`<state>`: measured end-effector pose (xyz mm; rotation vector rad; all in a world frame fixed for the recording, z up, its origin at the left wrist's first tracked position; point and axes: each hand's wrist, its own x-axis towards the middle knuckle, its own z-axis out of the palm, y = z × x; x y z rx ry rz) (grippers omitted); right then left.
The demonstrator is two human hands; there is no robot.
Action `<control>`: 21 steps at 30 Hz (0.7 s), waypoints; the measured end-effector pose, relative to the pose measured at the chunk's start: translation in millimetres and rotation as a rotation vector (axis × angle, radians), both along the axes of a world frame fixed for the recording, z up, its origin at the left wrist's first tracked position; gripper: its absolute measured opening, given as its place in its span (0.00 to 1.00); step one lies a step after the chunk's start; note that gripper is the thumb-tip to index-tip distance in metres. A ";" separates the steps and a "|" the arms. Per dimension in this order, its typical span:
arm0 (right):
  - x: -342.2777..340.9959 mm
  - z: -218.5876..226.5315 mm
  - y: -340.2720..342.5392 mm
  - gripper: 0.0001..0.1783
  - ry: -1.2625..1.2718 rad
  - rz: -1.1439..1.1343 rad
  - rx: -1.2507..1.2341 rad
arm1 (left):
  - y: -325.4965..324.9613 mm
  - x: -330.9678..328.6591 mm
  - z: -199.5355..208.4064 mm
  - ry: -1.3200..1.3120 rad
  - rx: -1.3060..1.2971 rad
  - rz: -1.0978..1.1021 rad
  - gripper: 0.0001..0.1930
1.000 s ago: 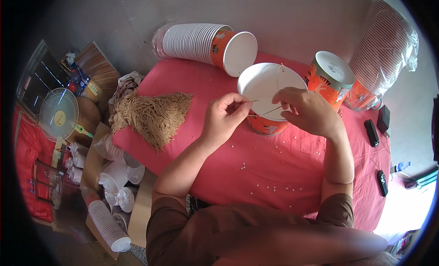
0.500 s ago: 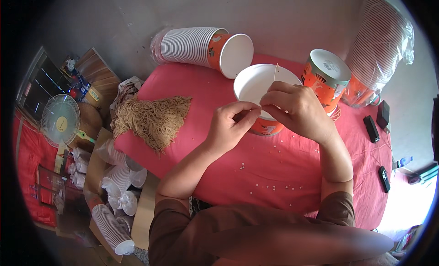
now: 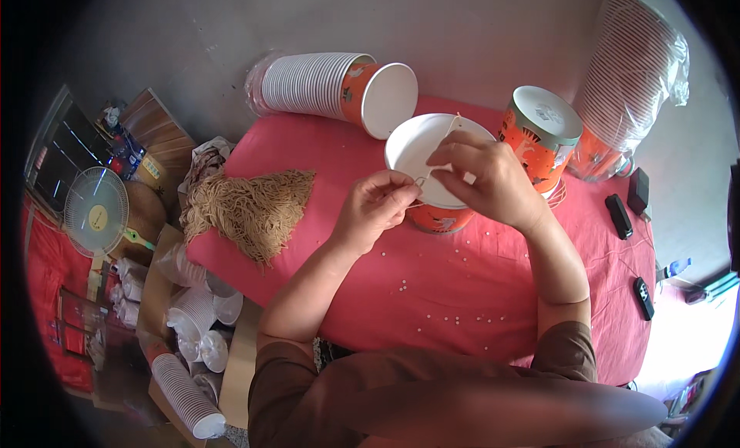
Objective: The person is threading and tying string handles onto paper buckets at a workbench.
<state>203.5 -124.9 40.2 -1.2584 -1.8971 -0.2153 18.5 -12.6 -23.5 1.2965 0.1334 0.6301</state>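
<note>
The left hand (image 3: 378, 204), thumb and fingertips pressed together, grips a thin, pale, looped cord (image 3: 422, 180). The right hand (image 3: 487, 178) is bent just beside it, a small gap between the two; whether its fingertips are closed on the cord cannot be told at this size. The cord is above the near rim of an upright round paper bucket (image 3: 406, 147), white inside and orange-patterned outside; another length appears to run from the far rim toward the right hand. The bucket stands on a table covered in red cloth (image 3: 351, 294). A tan bundle of stringy strands (image 3: 254, 209) lies to the left; small white beads (image 3: 456, 320) are scattered nearer the person.
</note>
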 end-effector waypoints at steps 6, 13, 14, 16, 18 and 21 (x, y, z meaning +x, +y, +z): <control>-9.9 -1.2 0.6 0.11 -0.082 0.111 0.033 | 2.5 -2.7 -0.2 -0.028 -0.008 -0.057 0.05; -9.6 -5.6 2.5 0.09 -0.090 0.126 0.045 | -0.6 -2.6 1.6 -0.020 0.070 0.002 0.04; -8.7 -3.6 1.6 0.08 -0.105 0.112 0.025 | -0.6 -2.6 1.2 -0.020 0.071 0.004 0.04; -7.1 -2.8 1.1 0.08 -0.120 0.100 0.006 | -0.5 -2.8 0.1 -0.025 0.087 -0.012 0.04; -5.1 -4.1 1.7 0.08 -0.112 0.103 -0.001 | 0.5 -3.2 0.7 -0.022 0.081 -0.013 0.04; -4.6 -7.7 3.8 0.08 -0.107 0.134 -0.001 | 0.2 -3.4 0.5 -0.023 0.079 -0.011 0.05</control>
